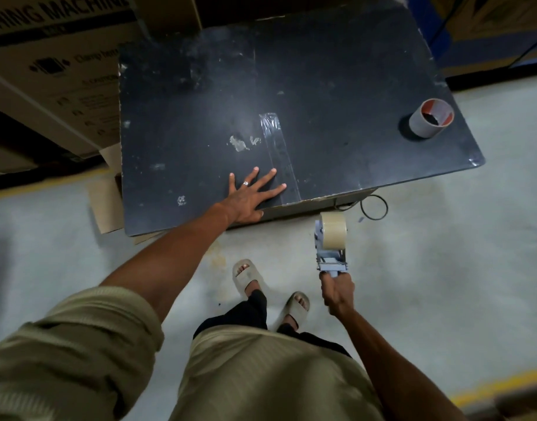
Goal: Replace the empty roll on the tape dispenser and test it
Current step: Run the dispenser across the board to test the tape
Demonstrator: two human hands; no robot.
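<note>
My right hand [337,291] grips the handle of the blue tape dispenser [331,253], held off the near edge of the black table [337,86]. A full roll of clear tape [334,230] sits on the dispenser. A strip of clear tape [281,153] lies stuck on the tabletop, running from its middle to the near edge. My left hand [252,196] lies flat on the table with fingers spread, just left of that strip. The empty cardboard core [431,117], grey outside and red inside, stands at the table's right side.
Large cardboard boxes [57,71] stand at the left and behind the table. Flat cardboard [106,205] pokes out under the table's left edge. A black cable loop [373,208] lies on the grey floor near the table's front. My feet in sandals [270,293] stand below.
</note>
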